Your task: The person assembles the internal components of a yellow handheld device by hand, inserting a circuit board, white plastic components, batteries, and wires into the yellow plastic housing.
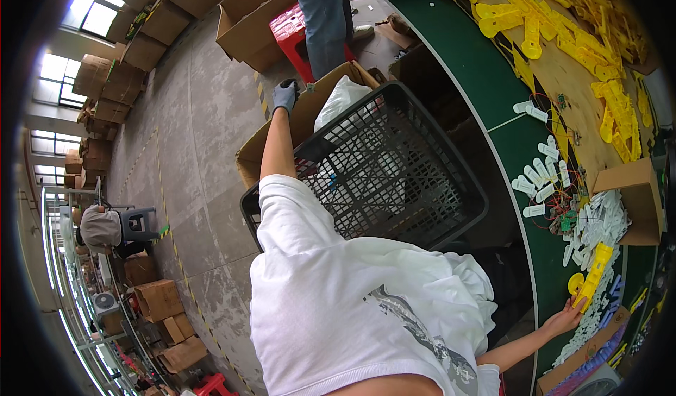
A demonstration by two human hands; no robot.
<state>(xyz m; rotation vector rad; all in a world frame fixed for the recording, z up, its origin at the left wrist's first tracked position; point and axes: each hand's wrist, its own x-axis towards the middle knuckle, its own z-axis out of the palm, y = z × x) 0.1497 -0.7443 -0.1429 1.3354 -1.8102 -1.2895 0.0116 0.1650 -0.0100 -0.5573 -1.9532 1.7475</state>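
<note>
The right hand (pixel 562 320) has its grip closed on the end of a yellow part (pixel 598 268), beside white pieces (pixel 598 216) on the green worktop (pixel 507 149). Beyond the black crate (pixel 442 145), the gloved left hand (pixel 285 97) is at a carton (pixel 306 113); whether its grip holds anything, I can't tell.

We count two hands, one gloved left hand (pixel 285 95), one bare right hand (pixel 561 320); one yellow piece (pixel 598 269) there; one black crate (pixel 445 142); two red stools (pixel 287 35), one blue-grey stool (pixel 137 223); two other people (pixel 322 26); roughly ten white cases (pixel 534 211). Loose yellow parts (pixel 529 40), piled white pieces (pixel 598 216), stacked cartons (pixel 94 77): too many for us to count.
</note>
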